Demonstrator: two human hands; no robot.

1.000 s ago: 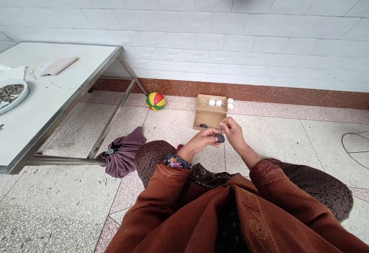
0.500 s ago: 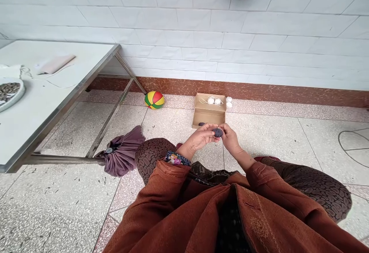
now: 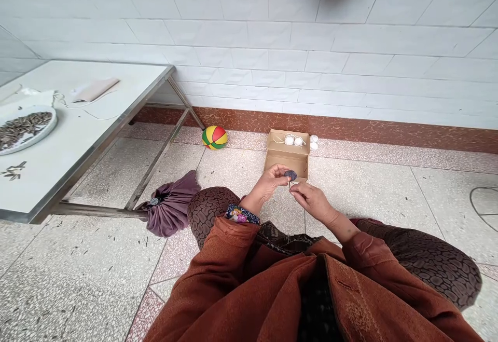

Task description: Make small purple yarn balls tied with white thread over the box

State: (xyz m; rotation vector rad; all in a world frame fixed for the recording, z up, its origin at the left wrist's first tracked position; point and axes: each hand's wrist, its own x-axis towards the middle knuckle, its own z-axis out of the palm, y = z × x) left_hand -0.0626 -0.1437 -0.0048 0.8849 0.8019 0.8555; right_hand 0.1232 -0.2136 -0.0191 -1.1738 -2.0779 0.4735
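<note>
A small dark grey ball of yarn [image 3: 290, 175] is pinched in the fingers of my left hand [image 3: 271, 180], above the front edge of an open cardboard box [image 3: 286, 162]. Just below and right of the ball, my right hand [image 3: 312, 200] is closed with thumb and fingertips together on a short length of dark yarn running down from the ball. White yarn balls [image 3: 289, 139] with loose ends lie in the box's far half. More white balls [image 3: 314, 142] sit on the floor against its right side.
At left stands a white metal-framed table [image 3: 128, 80] bearing a tray [image 3: 52, 124] of dark brown pieces and a folded pinkish cloth [image 3: 96, 89]. A colourful ball [image 3: 215, 137] rests by its leg. Purple cloth [image 3: 177, 207] lies beside my knee. A wire ring [image 3: 482, 212] is at far right.
My right hand has moved down and away from the yarn ball, and a strand now shows between them. My left hand still holds the ball. The view has shifted slightly.
</note>
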